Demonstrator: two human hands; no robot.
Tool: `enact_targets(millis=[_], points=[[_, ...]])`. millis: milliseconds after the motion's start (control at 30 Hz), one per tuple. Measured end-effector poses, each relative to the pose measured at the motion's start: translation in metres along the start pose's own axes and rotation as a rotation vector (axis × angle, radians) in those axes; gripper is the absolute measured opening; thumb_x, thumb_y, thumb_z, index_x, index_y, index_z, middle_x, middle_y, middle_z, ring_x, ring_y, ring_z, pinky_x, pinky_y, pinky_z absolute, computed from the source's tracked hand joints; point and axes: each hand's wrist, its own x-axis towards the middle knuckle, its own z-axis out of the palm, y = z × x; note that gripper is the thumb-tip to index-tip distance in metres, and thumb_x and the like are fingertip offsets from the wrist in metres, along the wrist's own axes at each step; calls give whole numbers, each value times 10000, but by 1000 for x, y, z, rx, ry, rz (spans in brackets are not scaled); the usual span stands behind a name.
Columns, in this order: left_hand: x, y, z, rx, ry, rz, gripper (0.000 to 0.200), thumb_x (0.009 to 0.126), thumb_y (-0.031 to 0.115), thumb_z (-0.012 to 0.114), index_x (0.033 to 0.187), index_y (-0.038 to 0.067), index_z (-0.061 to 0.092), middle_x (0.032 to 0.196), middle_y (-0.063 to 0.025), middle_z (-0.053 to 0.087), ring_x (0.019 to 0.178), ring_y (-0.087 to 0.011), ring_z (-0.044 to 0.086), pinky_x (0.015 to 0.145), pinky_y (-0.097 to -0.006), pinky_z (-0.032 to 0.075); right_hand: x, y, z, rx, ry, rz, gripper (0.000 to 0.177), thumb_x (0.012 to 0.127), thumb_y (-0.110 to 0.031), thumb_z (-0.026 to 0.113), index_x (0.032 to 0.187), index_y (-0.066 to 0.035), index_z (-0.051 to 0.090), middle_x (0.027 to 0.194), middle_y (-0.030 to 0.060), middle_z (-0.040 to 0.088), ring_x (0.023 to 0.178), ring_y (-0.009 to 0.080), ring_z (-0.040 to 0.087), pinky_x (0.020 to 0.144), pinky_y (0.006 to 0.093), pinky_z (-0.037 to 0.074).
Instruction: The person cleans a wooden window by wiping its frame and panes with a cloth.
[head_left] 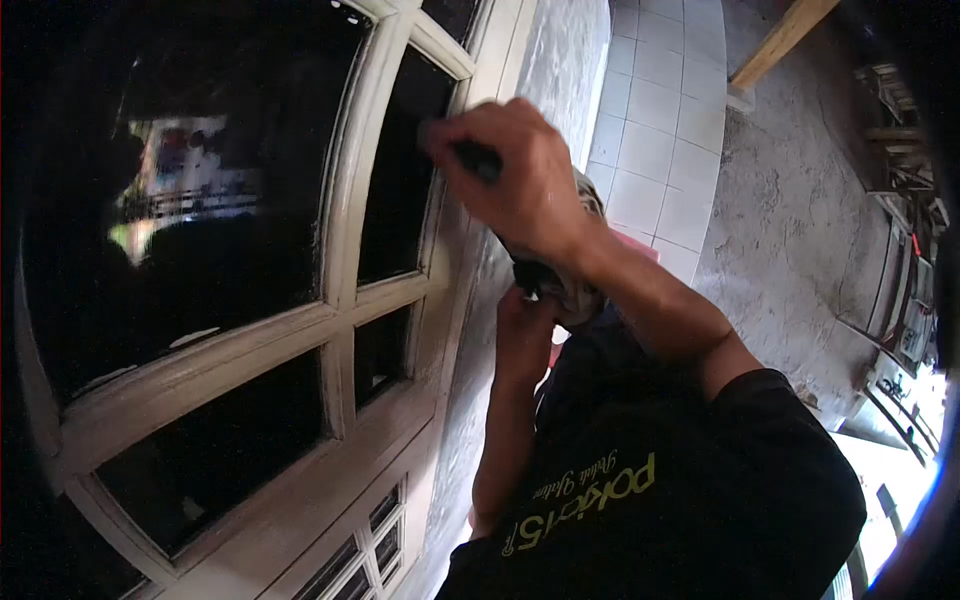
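Note:
My right hand (520, 165) is raised at the edge of the cream wooden window frame (345, 240), its fingers curled around a small dark object (478, 160) that I cannot make out. The fingertips overlap a narrow dark pane (400, 165) and are blurred. Below it, closer to my body, my left hand (528, 315) is closed at a bundle (575, 297) with a mottled grey-brown pattern and a black part. My right forearm passes over part of this bundle.
Large dark glass (220, 200) with reflections fills the left. Beyond my hands are a rough grey wall (565, 60) and a white tiled ledge or floor (655, 130). Bare concrete (780, 230) and a wooden post (785, 40) lie to the right. A smaller lattice (375, 550) sits below.

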Motion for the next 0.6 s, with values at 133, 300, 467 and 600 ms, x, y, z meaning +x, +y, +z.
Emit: enact_targets(millis=[133,300,467,600], points=[[-11,-24,-11,422,-1,53,454,931,217,623,1302,-12,497,1264,-135,563,1162,-239,540,990,-378,434,-45,-36,2,77,-220,-43,141,772,-149,741,910,-129,722,952,7,690,824,191,561,641,314,509],[-19,-24,-24,760,-3,157,490,985,311,566,1347,-8,475,1343,-155,519,1228,-230,484,1015,-375,406,-54,-40,15,194,-107,-131,207,723,-146,777,922,-135,720,919,-23,671,802,163,525,647,299,497],[-15,-34,-59,634,188,51,438,963,226,572,1328,-5,498,1296,-148,541,1184,-215,533,959,-327,446,-30,-54,14,214,-43,-269,241,697,-127,793,932,-137,739,970,-39,669,774,140,498,573,263,462],[-2,-31,-37,514,120,39,415,932,179,573,1298,-7,507,1268,-140,554,1153,-210,549,953,-328,454,-41,-34,2,72,-233,-239,251,707,-139,775,954,-154,732,967,-41,642,780,142,504,576,260,475]])
